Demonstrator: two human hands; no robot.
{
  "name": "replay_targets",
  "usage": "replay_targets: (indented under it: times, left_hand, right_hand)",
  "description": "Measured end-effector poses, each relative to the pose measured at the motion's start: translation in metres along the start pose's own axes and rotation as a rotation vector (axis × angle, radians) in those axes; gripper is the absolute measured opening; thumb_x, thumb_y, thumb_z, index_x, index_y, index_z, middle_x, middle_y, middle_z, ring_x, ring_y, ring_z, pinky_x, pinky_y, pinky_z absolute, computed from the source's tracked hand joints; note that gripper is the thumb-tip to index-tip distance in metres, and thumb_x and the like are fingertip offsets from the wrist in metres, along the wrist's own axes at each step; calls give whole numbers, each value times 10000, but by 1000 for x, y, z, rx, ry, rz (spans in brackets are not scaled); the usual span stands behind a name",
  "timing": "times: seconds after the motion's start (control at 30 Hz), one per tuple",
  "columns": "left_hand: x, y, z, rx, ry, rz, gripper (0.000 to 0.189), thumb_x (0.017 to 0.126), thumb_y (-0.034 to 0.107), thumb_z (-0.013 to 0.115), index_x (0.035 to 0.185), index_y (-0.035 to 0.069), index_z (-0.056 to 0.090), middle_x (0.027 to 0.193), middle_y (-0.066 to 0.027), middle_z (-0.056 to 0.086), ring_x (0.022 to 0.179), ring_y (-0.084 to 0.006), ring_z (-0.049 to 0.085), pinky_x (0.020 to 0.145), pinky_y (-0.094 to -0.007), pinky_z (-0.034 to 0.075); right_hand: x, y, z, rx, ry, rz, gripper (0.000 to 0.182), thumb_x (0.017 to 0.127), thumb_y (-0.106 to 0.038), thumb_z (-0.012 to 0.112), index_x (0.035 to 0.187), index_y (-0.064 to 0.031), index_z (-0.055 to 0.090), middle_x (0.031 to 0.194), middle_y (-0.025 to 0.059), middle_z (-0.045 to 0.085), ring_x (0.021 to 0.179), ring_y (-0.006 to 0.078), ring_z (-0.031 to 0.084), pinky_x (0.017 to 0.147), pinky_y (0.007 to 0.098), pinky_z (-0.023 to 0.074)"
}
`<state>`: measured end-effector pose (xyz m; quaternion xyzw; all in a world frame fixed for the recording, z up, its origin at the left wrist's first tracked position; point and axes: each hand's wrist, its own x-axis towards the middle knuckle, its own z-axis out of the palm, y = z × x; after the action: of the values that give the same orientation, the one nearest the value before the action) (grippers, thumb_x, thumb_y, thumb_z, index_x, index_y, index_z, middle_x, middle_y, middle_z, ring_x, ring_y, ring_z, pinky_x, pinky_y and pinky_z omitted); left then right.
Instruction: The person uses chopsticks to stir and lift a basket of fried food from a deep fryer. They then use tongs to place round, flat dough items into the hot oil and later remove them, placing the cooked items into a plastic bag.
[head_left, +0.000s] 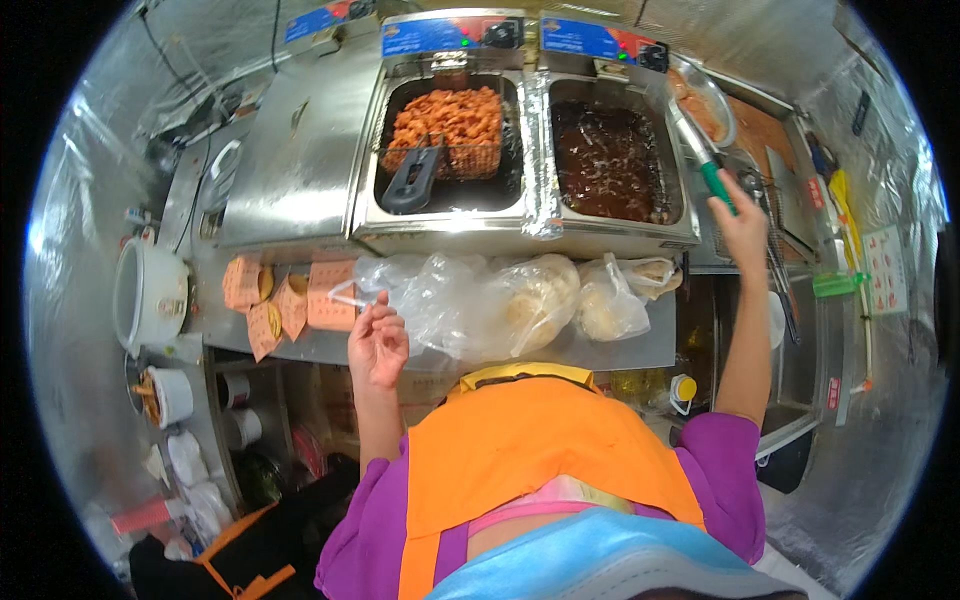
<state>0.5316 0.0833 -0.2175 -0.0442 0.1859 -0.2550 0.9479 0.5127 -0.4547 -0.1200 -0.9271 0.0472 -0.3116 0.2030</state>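
Note:
My right hand (741, 219) grips the green handle of a metal utensil (703, 152), which slants up and left beside the right fryer vat (615, 161). Its far end is too blurred to name. Dark oil bubbles in that vat. In the left vat, a wire fry basket (480, 157) holds small fried pieces (450, 114), its dark handle (414, 178) pointing toward me. My left hand (379, 343) is empty, palm up with loosely curled fingers, over the counter's front edge. Close by are clear plastic bags (450, 307) and a pink paper bag (331, 296).
Filled pink paper pouches (264, 307) lie at left near a white bucket (154, 296). Bags of pale, round bread-like items (544, 300) line the counter. Beyond the right vat are a bowl of raw meat (701, 105) and long metal tongs (780, 262). A yellow-capped jug (682, 388) stands below.

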Motion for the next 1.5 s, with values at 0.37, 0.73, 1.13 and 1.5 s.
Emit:
replay_targets:
  times: [0.37,0.73,1.13,1.5]
  left_hand:
    - [-7,8,-12,27,2,18,273,969,167,442,1155,-17,518,820,-24,553,710,-121,515,651,-259,482]
    - [-2,3,37,228,-100,8,289,975,186,434,1167,-15,515,857,-44,576,712,-136,549,659,-261,509]
    - [90,-40,179,583,-251,-275,553,931,243,517,1289,-120,304,1098,-211,527,910,-259,608,833,-335,537]
    - [69,-75,256,319,-282,-393,694,794,-114,450,1347,-135,30,909,-114,396,794,-192,509,642,-332,533]
  right_hand:
    - [-7,-58,30,235,-60,116,436,830,-146,658,1258,-130,577,809,90,685,614,88,532,575,268,446]
    - [44,-158,80,141,-251,-119,502,798,-227,683,1274,-148,546,806,133,647,618,288,593,575,369,465]
    - [22,-134,15,334,-136,-4,498,804,-160,693,1278,-105,548,1040,146,667,796,131,638,706,259,492]
    - [-152,31,-61,58,75,624,521,858,-333,645,1301,-88,520,1161,145,625,1032,219,608,858,317,451]
